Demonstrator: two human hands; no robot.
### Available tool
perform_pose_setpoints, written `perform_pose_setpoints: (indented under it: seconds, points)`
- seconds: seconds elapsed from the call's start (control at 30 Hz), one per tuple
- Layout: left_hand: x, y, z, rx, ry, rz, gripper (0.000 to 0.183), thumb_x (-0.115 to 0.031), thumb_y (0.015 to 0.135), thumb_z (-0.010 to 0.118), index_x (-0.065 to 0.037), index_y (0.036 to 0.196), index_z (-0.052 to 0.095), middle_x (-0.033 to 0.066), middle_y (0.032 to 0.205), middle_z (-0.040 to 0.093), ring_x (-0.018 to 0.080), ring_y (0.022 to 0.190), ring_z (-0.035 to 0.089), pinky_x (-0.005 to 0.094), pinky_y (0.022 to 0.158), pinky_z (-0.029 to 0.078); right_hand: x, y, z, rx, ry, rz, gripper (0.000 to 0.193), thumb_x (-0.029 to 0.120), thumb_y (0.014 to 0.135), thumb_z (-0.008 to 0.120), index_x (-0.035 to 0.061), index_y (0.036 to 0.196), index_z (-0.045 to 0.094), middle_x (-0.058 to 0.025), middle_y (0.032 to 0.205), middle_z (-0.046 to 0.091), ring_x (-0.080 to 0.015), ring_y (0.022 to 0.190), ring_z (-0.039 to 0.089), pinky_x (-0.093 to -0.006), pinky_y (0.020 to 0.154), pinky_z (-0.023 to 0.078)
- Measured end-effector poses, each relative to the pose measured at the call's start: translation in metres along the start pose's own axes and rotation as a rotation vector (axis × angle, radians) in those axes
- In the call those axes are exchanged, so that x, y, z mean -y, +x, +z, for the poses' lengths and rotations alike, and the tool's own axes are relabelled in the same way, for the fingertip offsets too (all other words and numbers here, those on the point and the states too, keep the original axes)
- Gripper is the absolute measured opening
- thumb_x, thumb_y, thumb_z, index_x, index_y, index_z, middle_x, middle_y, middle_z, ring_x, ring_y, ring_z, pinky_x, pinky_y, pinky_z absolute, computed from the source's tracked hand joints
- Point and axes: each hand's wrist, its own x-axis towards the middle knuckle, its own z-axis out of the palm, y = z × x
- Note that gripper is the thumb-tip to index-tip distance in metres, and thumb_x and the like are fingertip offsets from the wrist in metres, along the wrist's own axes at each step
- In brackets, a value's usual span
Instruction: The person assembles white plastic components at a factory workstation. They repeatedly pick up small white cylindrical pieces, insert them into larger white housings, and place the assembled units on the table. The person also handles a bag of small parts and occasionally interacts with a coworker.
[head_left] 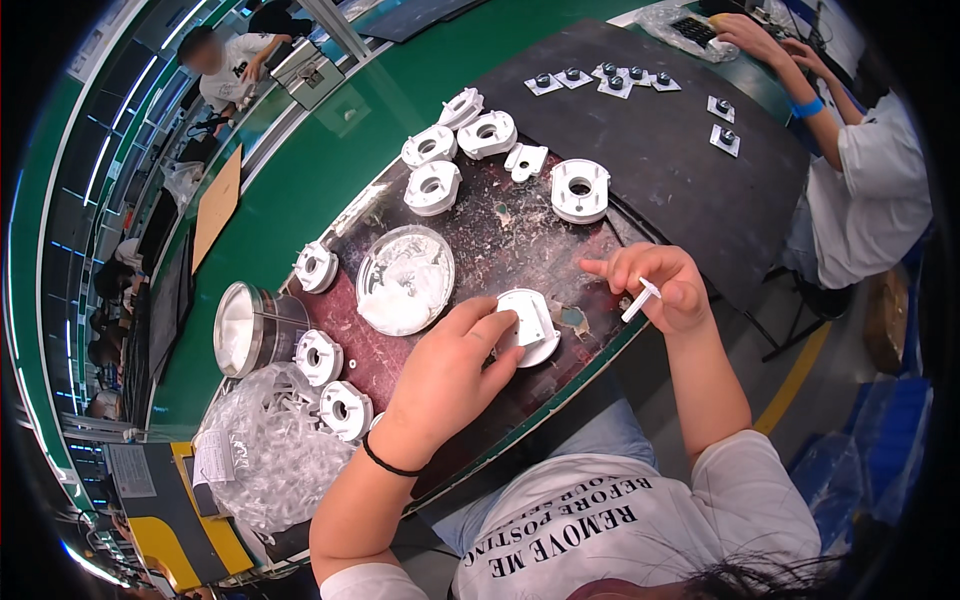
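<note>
My left hand (445, 370), a black band at its wrist, has its fingers and thumb closed on a white round plastic housing (538, 337) at the near edge of the dark worn board. Part of that housing is hidden under the fingers. Off to the right, my right hand (672, 288) is raised beyond the board's edge and pinches a small white plastic stick-like piece (640, 302). Its index finger points left. The shallow round dish (443, 280) of white material lies to the left of the gripped housing.
Several similar white housings, one nearest on the right (580, 190), stand around the board. At left are a clear tub (236, 330) and a plastic bag of small white pieces (275, 450). Small black-and-white parts (613, 84) lie on the black mat (690, 175). A co-worker's arms (790, 75) are at far right.
</note>
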Motion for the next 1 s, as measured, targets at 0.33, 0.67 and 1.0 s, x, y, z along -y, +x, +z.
perform_pose_setpoints:
  seconds: [0.33, 0.67, 1.0]
  points:
    - [0.0049, 0.0013, -0.0018, 0.032, -0.026, 0.088, 0.032, -0.012, 0.076, 0.07, -0.003, 0.105, 0.062, 0.0171, 0.112, 0.058, 0.0338, 0.094, 0.06, 0.0364, 0.08, 0.05, 0.0, -0.0003, -0.0001, -0.003, 0.01, 0.009, 0.038, 0.032, 0.074, 0.066, -0.0039, 0.086, 0.066, -0.0135, 0.089, 0.062, -0.0214, 0.086, 0.061, -0.0533, 0.102, 0.036]
    - [0.0037, 0.0026, -0.0034, 0.041, -0.022, 0.081, 0.032, -0.012, 0.077, 0.069, -0.002, 0.106, 0.061, 0.0177, 0.111, 0.058, 0.0336, 0.093, 0.06, 0.0365, 0.08, 0.05, 0.0001, -0.0002, -0.0004, -0.003, 0.013, 0.012, 0.039, 0.033, 0.073, 0.067, -0.0042, 0.086, 0.066, -0.0138, 0.089, 0.062, -0.0214, 0.085, 0.06, -0.054, 0.102, 0.035]
    - [0.0022, 0.0033, 0.001, 0.001, 0.015, 0.066, 0.032, -0.016, 0.076, 0.07, -0.001, 0.104, 0.061, 0.0171, 0.107, 0.058, 0.0335, 0.093, 0.06, 0.037, 0.079, 0.049, 0.0004, -0.0004, -0.0003, -0.001, 0.028, 0.013, 0.038, 0.032, 0.073, 0.067, -0.0036, 0.086, 0.066, -0.0137, 0.089, 0.062, -0.0216, 0.086, 0.06, -0.0548, 0.102, 0.034]
